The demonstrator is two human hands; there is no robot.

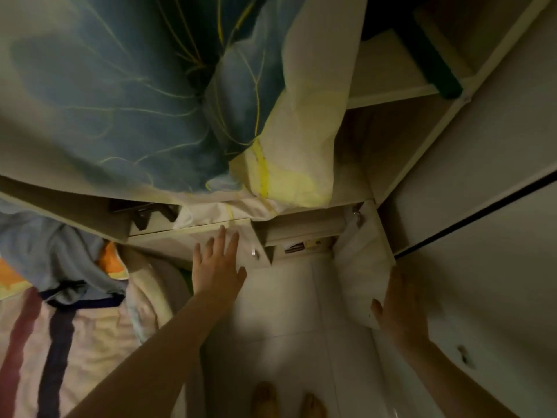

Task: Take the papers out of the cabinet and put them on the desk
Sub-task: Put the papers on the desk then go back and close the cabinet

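Both arms are stretched forward. Left hand [218,267] is spread flat, empty, against a drawer front [241,251]; right hand [402,312], at 3 o'clock, is blurred, fingers open. Papers [297,246] are glimpsed in the cabinet [301,229] at 1 o'clock.
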